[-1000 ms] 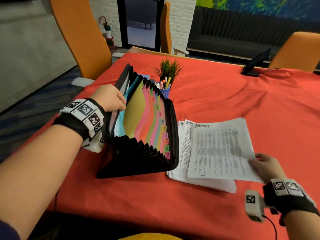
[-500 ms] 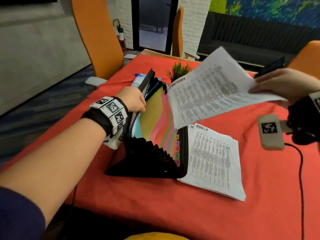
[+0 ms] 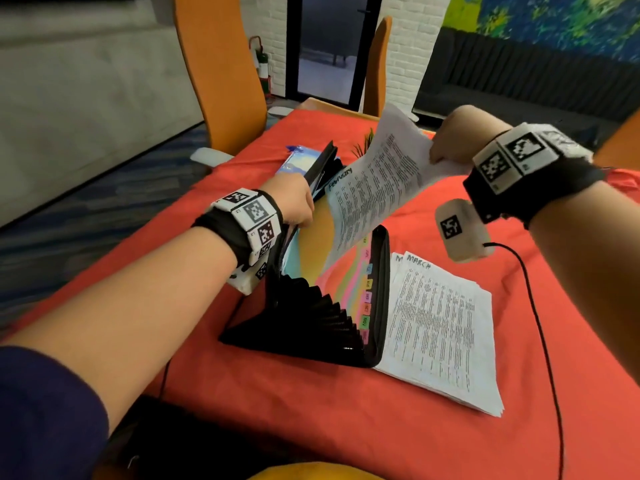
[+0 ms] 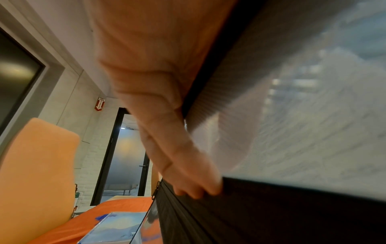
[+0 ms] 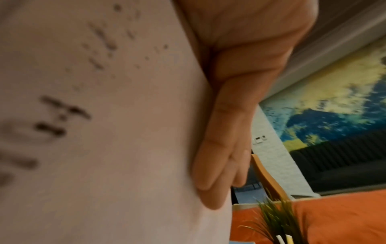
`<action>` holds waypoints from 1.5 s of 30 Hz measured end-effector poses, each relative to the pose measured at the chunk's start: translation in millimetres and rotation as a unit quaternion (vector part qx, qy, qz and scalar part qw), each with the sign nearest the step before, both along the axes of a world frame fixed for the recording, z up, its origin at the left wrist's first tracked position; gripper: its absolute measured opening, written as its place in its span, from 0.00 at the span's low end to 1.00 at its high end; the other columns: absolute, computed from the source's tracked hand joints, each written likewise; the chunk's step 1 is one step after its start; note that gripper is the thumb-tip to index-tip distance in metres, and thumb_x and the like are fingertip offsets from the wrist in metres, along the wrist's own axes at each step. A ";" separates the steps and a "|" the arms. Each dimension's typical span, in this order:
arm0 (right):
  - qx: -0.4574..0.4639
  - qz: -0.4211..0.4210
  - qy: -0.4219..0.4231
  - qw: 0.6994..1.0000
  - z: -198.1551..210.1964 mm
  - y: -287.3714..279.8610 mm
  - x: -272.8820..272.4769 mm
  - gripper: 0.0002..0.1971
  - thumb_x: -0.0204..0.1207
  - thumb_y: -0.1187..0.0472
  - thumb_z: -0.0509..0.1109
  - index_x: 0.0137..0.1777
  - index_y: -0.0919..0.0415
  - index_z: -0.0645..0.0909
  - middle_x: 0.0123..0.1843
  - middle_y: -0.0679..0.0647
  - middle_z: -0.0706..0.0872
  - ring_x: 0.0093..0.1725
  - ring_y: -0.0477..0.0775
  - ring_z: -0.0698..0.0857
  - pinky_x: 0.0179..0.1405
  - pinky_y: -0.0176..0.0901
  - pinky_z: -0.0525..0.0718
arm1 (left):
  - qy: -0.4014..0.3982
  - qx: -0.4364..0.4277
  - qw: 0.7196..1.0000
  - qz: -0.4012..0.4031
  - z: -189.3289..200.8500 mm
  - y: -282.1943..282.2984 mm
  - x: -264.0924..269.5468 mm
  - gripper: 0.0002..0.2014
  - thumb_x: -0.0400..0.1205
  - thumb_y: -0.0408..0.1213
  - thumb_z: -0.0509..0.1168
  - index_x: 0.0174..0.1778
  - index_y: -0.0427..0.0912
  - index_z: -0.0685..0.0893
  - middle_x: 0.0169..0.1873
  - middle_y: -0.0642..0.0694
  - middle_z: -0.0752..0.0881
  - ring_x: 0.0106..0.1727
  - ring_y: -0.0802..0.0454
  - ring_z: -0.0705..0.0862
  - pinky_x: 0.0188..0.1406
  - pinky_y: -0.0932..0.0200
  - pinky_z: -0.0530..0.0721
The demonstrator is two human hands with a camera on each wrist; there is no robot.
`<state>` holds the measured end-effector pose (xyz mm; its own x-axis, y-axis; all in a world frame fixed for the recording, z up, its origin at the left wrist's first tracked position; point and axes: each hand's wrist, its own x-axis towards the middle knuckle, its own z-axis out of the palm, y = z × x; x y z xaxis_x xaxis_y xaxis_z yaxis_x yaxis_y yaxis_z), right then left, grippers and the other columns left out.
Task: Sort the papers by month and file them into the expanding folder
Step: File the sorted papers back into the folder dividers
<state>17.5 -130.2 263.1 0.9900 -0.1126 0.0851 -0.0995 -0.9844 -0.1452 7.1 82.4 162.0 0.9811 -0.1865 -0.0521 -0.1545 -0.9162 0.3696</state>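
A black expanding folder (image 3: 311, 320) stands open on the red table, its coloured month-tabbed dividers (image 3: 366, 299) fanned out. My left hand (image 3: 294, 202) grips the folder's front wall and first dividers and holds them apart; in the left wrist view its fingers (image 4: 188, 173) curl over the black edge (image 4: 271, 214). My right hand (image 3: 450, 143) pinches a printed sheet headed "February" (image 3: 374, 188) by its far edge, tilted down, its lower edge inside the folder's mouth. The right wrist view shows fingers (image 5: 219, 148) flat behind the sheet (image 5: 104, 132). A paper stack topped "MARCH" (image 3: 440, 323) lies right of the folder.
A small green plant (image 3: 363, 143) stands behind the folder. A blue-covered flat item (image 3: 298, 161) lies at the folder's far left. Orange chairs (image 3: 218, 71) stand around the table (image 3: 346, 410). A cable (image 3: 540, 323) trails from my right wrist across the cloth.
My right hand lifted the February sheet off the stack, carried it left and tipped it down into the folder's mouth. The March sheet now tops the stack. My left hand kept hold.
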 end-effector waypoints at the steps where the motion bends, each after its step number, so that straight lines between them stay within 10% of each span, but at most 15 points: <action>1: -0.012 0.007 -0.012 1.000 -2.8 7.6 -0.4 0.12 0.74 0.67 0.66 0.53 0.75 0.81 0.47 0.64 0.81 0.50 0.64 0.81 0.41 0.44 0.71 | 0.000 0.000 1.000 0.000 -0.3 0.4 0.9 0.13 0.70 0.27 0.69 0.48 0.40 0.91 0.48 0.43 0.91 0.49 0.48 0.87 0.47 0.54 0.86; 8: 0.022 0.048 0.021 0.998 -35.3 53.6 -20.9 0.09 0.78 0.70 0.59 0.52 0.72 0.79 0.32 0.57 0.72 0.40 0.58 0.75 0.24 0.40 0.70 | -0.012 0.010 1.000 -0.007 -0.8 2.1 4.5 0.13 0.69 0.29 0.70 0.48 0.41 0.92 0.48 0.43 0.90 0.51 0.45 0.87 0.53 0.49 0.86; 11: 0.064 0.073 0.055 0.994 -71.1 78.6 -22.6 0.09 0.79 0.68 0.58 0.54 0.71 0.78 0.49 0.61 0.83 0.49 0.61 0.82 0.42 0.46 0.80 | -0.018 0.015 1.000 0.001 -0.4 1.6 5.2 0.12 0.68 0.29 0.70 0.47 0.39 0.91 0.45 0.42 0.90 0.52 0.44 0.86 0.52 0.52 0.86; 15: 0.095 0.118 0.206 0.967 -116.6 97.9 -19.9 0.17 0.83 0.58 0.60 0.34 0.68 0.74 0.31 0.56 0.76 0.35 0.56 0.79 0.30 0.42 0.77 | -0.008 -0.009 0.999 0.035 10.8 7.6 4.3 0.12 0.69 0.28 0.71 0.48 0.39 0.91 0.32 0.48 0.87 0.38 0.52 0.84 0.43 0.58 0.83; 20: 0.127 0.123 0.154 0.972 -97.9 89.4 -5.0 0.23 0.85 0.58 0.55 0.25 0.61 0.64 0.26 0.54 0.65 0.24 0.52 0.65 0.22 0.42 0.62 | -0.032 -0.065 0.996 0.052 28.9 23.1 10.3 0.13 0.70 0.28 0.72 0.49 0.42 0.91 0.31 0.55 0.83 0.32 0.58 0.79 0.47 0.58 0.84; 23: 0.056 0.156 0.203 0.965 -90.8 86.5 1.1 0.20 0.86 0.54 0.53 0.47 0.66 0.82 0.42 0.58 0.81 0.41 0.57 0.80 0.37 0.39 0.74 | -0.020 -0.122 0.991 0.058 30.8 29.3 15.6 0.16 0.68 0.27 0.73 0.51 0.42 0.91 0.29 0.60 0.82 0.34 0.60 0.81 0.54 0.55 0.86; 25: 0.016 0.185 0.256 0.949 -88.8 86.1 -0.8 0.25 0.86 0.49 0.49 0.67 0.67 0.77 0.62 0.60 0.81 0.60 0.59 0.79 0.53 0.42 0.77 | -0.008 -0.132 0.989 0.063 23.9 34.0 17.1 0.17 0.68 0.27 0.73 0.53 0.41 0.90 0.31 0.57 0.84 0.36 0.59 0.82 0.55 0.55 0.86; 29: 0.088 0.208 0.255 0.940 -78.9 70.8 -1.0 0.23 0.83 0.46 0.55 0.72 0.59 0.72 0.60 0.54 0.78 0.55 0.56 0.82 0.50 0.42 0.82 | 0.017 -0.118 0.991 0.065 8.5 51.6 17.0 0.20 0.70 0.26 0.72 0.58 0.42 0.88 0.45 0.47 0.89 0.33 0.61 0.82 0.38 0.66 0.82; 34: 0.285 0.114 0.108 0.945 -83.7 7.4 3.3 0.13 0.80 0.54 0.65 0.61 0.56 0.80 0.57 0.56 0.84 0.55 0.57 0.83 0.53 0.48 0.83 | 0.012 0.031 0.998 0.055 16.9 63.1 19.1 0.12 0.74 0.44 0.71 0.52 0.47 0.89 0.35 0.53 0.85 0.34 0.57 0.81 0.33 0.61 0.77; 38: 0.283 -0.017 0.106 0.953 -133.0 -62.7 -1.3 0.12 0.78 0.61 0.68 0.58 0.65 0.82 0.56 0.64 0.85 0.50 0.57 0.80 0.49 0.47 0.78 | 0.015 0.135 0.988 0.067 17.2 58.4 18.1 0.37 0.65 0.78 0.58 0.23 0.42 0.69 0.21 0.45 0.74 0.23 0.48 0.73 0.25 0.57 0.68; 45: 0.112 -0.242 0.252 0.930 -263.1 -166.8 -51.1 0.30 0.73 0.47 0.71 0.63 0.73 0.78 0.65 0.66 0.81 0.62 0.64 0.80 0.59 0.47 0.77 | 0.011 0.111 0.993 0.050 10.2 64.1 22.0 0.42 0.60 0.78 0.63 0.47 0.39 0.86 0.48 0.44 0.84 0.46 0.53 0.81 0.48 0.50 0.84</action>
<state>-33.6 -297.0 0.0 0.7259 -0.5151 -0.4558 -0.6348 -0.7569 -0.1555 29.1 146.5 172.1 0.9922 -0.0702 -0.1034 -0.0531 -0.9857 0.1597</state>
